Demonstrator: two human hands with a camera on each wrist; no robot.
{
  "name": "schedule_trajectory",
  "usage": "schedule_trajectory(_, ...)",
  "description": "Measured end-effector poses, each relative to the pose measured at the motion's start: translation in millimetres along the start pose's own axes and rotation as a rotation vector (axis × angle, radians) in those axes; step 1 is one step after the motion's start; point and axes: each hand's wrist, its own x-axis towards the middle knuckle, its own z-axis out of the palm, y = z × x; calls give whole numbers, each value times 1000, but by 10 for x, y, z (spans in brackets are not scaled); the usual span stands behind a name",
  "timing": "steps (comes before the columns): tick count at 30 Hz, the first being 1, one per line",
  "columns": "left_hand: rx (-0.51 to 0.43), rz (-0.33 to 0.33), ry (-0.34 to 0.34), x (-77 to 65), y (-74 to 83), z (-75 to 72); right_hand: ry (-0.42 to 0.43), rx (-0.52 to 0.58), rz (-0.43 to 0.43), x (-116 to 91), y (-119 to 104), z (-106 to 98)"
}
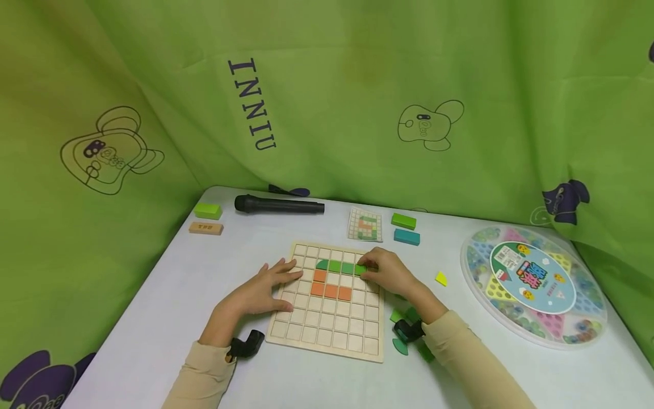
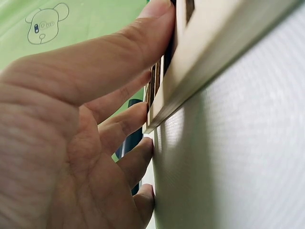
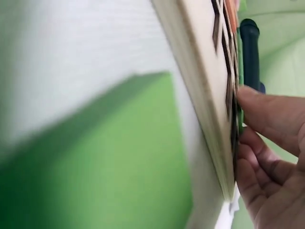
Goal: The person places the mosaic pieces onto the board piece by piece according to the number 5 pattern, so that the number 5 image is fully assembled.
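Observation:
A wooden grid board (image 1: 327, 336) lies in front of me in the head view. My right hand (image 1: 389, 272) pinches a green tile (image 1: 361, 270) between thumb and fingers at the right end of a green row. That row also has a rounded dark green piece (image 1: 322, 264) and further green tiles (image 1: 334, 266). Below it, orange tiles (image 1: 331, 291) form an L shape. At the board's left edge my left hand (image 1: 259, 291) rests with spread fingers, its thumb and fingertips on the frame (image 2: 167, 95) in the left wrist view.
Loose green pieces (image 1: 401, 346) lie under my right wrist, with a yellow piece (image 1: 441, 278) farther right. Behind the board are a pattern card (image 1: 365, 227), a green block (image 1: 403, 221), a teal block (image 1: 406, 237) and a black microphone (image 1: 278, 205). A round game box (image 1: 533, 278) stands right.

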Motion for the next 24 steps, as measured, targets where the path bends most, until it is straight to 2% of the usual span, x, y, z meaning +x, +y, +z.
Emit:
schedule_trajectory(4,0,2,3,2,-4,0,5,-10,25,-15,-10,-14)
schedule_trajectory(7,-2,3,1,6,-10,2,41,13,52,-110,28,-78)
schedule_trajectory(14,9,-1,-8,25,-9,21,187,53,94,-612,304,-371)
schedule_trajectory(19,9,9,-15,33,1,20,260,55,189,-976,541,-565)
schedule_trajectory(24,8,1,-4,23,1,9,272,55,276,-1117,715,-655)
